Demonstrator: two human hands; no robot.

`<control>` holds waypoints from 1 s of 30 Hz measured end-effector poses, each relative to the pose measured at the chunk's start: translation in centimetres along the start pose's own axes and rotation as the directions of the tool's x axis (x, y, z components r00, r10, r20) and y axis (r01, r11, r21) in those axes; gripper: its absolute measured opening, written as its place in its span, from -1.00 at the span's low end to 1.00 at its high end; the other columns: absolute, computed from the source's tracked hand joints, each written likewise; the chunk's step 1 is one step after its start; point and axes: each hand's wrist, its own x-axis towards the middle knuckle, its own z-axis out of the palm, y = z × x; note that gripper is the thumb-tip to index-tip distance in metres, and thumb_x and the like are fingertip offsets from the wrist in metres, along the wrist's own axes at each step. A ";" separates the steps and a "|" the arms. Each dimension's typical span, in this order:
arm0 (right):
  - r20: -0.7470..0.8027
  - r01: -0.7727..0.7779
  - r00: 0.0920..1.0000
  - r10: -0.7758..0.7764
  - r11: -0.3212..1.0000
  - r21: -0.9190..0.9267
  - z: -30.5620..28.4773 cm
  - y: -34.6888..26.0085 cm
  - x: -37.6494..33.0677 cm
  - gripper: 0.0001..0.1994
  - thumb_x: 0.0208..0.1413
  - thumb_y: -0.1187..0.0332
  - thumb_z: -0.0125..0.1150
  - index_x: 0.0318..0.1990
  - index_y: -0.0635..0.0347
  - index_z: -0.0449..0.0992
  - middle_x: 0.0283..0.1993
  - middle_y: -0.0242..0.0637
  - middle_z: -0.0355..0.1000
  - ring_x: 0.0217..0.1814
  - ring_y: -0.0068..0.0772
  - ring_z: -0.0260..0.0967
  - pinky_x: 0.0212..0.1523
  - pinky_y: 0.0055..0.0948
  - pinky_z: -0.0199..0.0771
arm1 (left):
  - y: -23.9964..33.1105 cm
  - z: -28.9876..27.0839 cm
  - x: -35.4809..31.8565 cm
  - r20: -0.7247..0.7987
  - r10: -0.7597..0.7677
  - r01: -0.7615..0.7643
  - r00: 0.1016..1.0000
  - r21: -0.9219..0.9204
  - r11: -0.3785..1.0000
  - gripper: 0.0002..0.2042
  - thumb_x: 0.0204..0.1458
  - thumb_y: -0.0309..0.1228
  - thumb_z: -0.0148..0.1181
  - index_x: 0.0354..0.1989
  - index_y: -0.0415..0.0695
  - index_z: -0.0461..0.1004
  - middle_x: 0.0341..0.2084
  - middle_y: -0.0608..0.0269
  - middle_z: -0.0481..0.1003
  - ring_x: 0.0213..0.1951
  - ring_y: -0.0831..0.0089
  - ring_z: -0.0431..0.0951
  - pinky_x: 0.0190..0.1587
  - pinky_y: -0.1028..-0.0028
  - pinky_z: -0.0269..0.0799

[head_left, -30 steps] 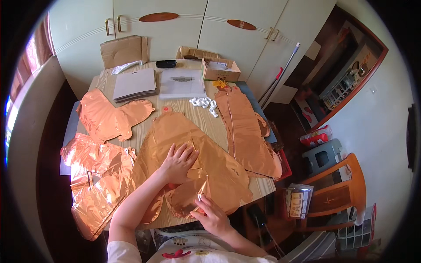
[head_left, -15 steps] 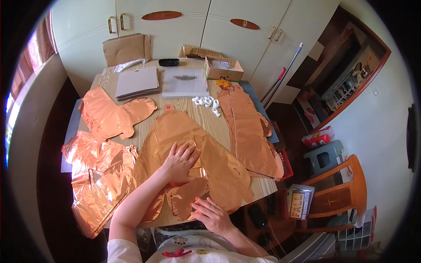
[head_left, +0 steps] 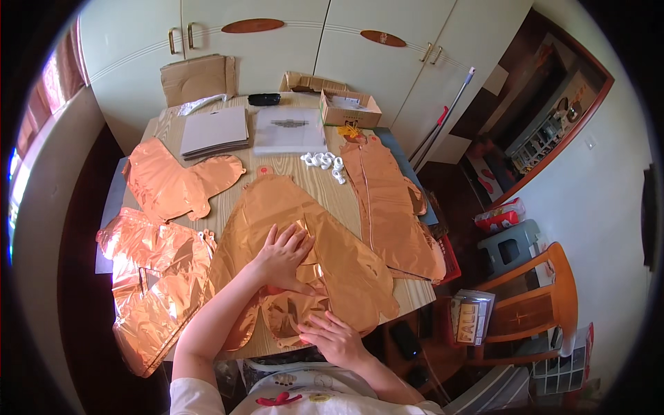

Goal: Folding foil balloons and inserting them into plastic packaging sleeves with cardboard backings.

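Note:
My left hand (head_left: 285,256) lies flat with spread fingers on a deflated copper foil balloon (head_left: 346,259) in the middle of the table. Its thumb reaches toward a wrinkled, shiny part at the near edge. Against that same near part rests my right hand (head_left: 337,340), its fingers stretched out over the foil. Neither hand appears to grip anything. To the left lie a matte copper foil balloon (head_left: 166,181) and a crinkled, glossy one (head_left: 162,270). Another flat stack of copper foil balloons (head_left: 387,200) lies on the right side.
Toward the back of the table are a stack of grey boards (head_left: 214,133), clear plastic bags (head_left: 289,131), white ribbon rolls (head_left: 324,160), and an open cardboard box (head_left: 350,109). A wooden chair (head_left: 532,304) bearing a package stands at the right, near a grey stool (head_left: 510,249).
The near foil flap between my hands has gone down and looks more wrinkled. My left thumb now stretches out, and my right fingers have flattened onto the foil.

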 end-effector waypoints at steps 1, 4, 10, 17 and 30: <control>0.009 0.005 1.000 -0.005 1.000 0.003 -0.1 0.0 0.0 -0.80 0.13 0.32 0.17 -0.09 0.01 0.56 0.15 -0.46 0.47 0.30 -0.30 0.33 0.33 -0.10 0.24 | 0.1 -0.1 0.0 0.011 -0.003 0.003 1.000 0.016 1.000 0.28 -0.43 0.61 0.03 0.41 -0.16 0.02 0.34 -0.10 0.09 0.42 -0.05 -0.08 0.37 -0.22 -0.28; 0.034 0.014 0.999 -0.015 1.000 0.028 -0.4 -0.2 0.1 -0.73 0.11 0.28 0.21 -0.01 0.00 0.55 0.17 -0.44 0.45 0.31 -0.29 0.31 0.34 -0.10 0.22 | 0.1 -0.1 0.1 0.015 0.003 -0.003 1.000 0.005 1.000 0.28 -0.43 0.59 0.07 0.41 -0.15 0.01 0.35 -0.09 0.08 0.42 -0.05 -0.08 0.37 -0.22 -0.28; 0.033 -0.013 0.999 0.008 0.988 0.153 -2.4 1.0 0.9 -0.57 0.10 0.22 0.26 0.14 0.06 0.47 0.21 -0.33 0.42 0.35 -0.25 0.25 0.35 -0.09 0.19 | 0.0 -0.1 -0.1 0.013 -0.001 0.001 1.000 0.008 1.000 0.27 -0.44 0.57 0.09 0.41 -0.15 0.03 0.34 -0.09 0.09 0.42 -0.05 -0.07 0.37 -0.21 -0.28; 0.107 0.021 0.994 -0.001 0.983 -0.182 -3.4 5.9 2.8 -0.54 0.11 0.16 0.25 0.14 0.11 0.46 0.21 -0.29 0.42 0.36 -0.20 0.23 0.31 -0.10 0.19 | 0.1 -0.2 -0.1 -0.027 0.014 -0.014 1.000 -0.007 1.000 0.28 -0.47 0.55 0.15 0.40 -0.16 0.05 0.33 -0.11 0.11 0.40 -0.07 -0.04 0.36 -0.22 -0.25; 0.485 -0.019 0.866 0.122 0.977 -0.211 -5.7 7.9 5.8 0.00 -0.17 -0.32 0.25 0.40 0.04 0.13 0.47 -0.39 0.06 0.57 0.00 -0.30 0.46 0.17 -0.29 | 0.0 -0.3 -0.2 0.023 0.004 -0.004 1.000 0.013 1.000 0.31 -0.47 0.58 0.12 0.42 -0.14 0.00 0.35 -0.07 0.08 0.42 -0.04 -0.08 0.37 -0.20 -0.28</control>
